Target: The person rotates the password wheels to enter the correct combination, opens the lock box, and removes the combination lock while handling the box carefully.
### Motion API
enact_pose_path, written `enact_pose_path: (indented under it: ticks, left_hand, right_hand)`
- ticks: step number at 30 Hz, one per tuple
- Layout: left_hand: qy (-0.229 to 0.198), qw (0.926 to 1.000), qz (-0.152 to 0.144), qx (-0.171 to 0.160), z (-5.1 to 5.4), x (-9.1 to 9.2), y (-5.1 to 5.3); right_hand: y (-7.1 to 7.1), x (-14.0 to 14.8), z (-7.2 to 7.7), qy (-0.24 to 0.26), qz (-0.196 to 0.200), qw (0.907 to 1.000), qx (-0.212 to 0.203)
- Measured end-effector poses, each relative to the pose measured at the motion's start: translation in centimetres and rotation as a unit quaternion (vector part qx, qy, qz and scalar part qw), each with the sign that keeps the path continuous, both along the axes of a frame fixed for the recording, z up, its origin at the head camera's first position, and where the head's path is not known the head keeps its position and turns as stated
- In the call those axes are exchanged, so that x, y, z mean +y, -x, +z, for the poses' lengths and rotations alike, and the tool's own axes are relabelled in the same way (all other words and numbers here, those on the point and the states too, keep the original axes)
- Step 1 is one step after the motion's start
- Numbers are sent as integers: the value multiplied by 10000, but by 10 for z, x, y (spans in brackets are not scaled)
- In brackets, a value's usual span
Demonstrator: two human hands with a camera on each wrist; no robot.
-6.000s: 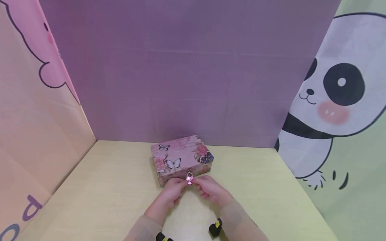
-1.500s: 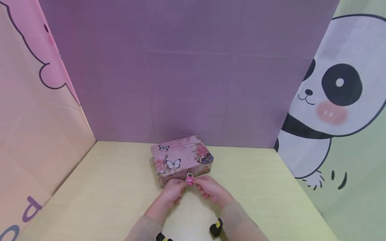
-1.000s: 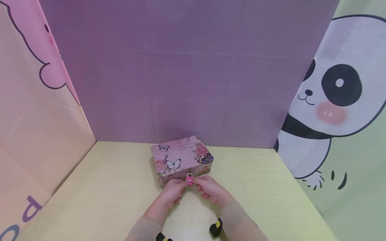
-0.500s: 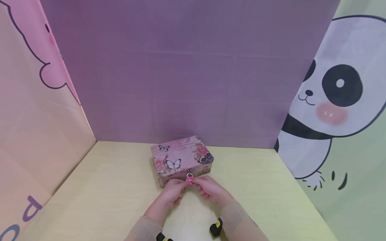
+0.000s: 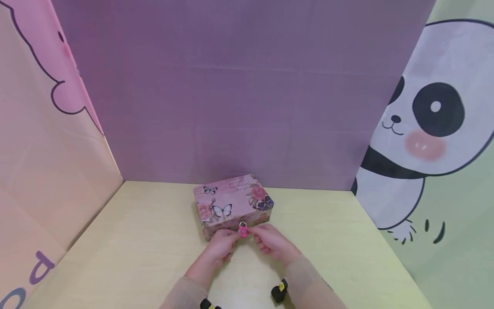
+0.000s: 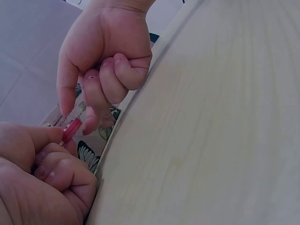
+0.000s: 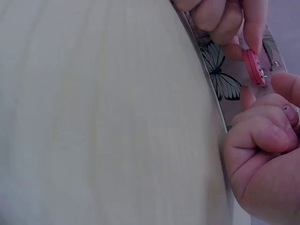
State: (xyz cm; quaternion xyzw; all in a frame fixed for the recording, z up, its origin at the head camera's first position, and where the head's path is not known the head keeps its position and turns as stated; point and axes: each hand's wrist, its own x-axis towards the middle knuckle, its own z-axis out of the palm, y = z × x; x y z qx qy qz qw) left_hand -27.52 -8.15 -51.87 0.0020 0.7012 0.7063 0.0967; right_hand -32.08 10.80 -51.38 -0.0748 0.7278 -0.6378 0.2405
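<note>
Fingers of the left hand [image 5: 223,243] pinch a small pink padlock [image 5: 243,231] in the head view; it hangs by its metal shackle at the front of a pink box [image 5: 235,195]. The box, lid down and turned slightly askew, rests on a pale surface [image 5: 154,244] near a purple backdrop [image 5: 239,94]. The right hand [image 5: 273,241] is just beside the padlock on the other side. A printed panda [image 5: 438,107] fills much of the right wall.

In the left wrist view, the left thumb and forefinger clasp the padlock, the other fingers folded under. The right hand, above it, has its thumb and forefinger parted near the padlock, grasping nothing, its remaining fingers curled in.

In the right wrist view, a gap shows between the padlock and the right fingertips, while the left fingers grip its body before a butterfly print [image 7: 220,72] on the box.
</note>
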Motion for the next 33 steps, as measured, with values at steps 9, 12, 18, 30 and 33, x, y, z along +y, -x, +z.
enact_pose_path:
  ticks: [9, 12, 18, 30, 33]
  left_hand:
    - [90, 9999, 69, -43, 3, 0, -1]
    - [88, 9999, 105, -70, 2, 0, -1]
    - [145, 9998, 160, -54, 1, 2, -1]
    - [-3, 10000, 15, -89, -1, 1, 1]
    - [16, 10000, 25, -75, -1, 1, 1]
  right_hand:
    - [3, 20, 10, -71, -220, 9997, 3]
    - [5, 25, 12, -62, -253, 9997, 7]
    - [5, 30, 17, -202, -302, 9993, 96]
    - [6, 24, 16, -337, -90, 9991, 239]
    - [5, 20, 13, -396, 44, 9988, 267]
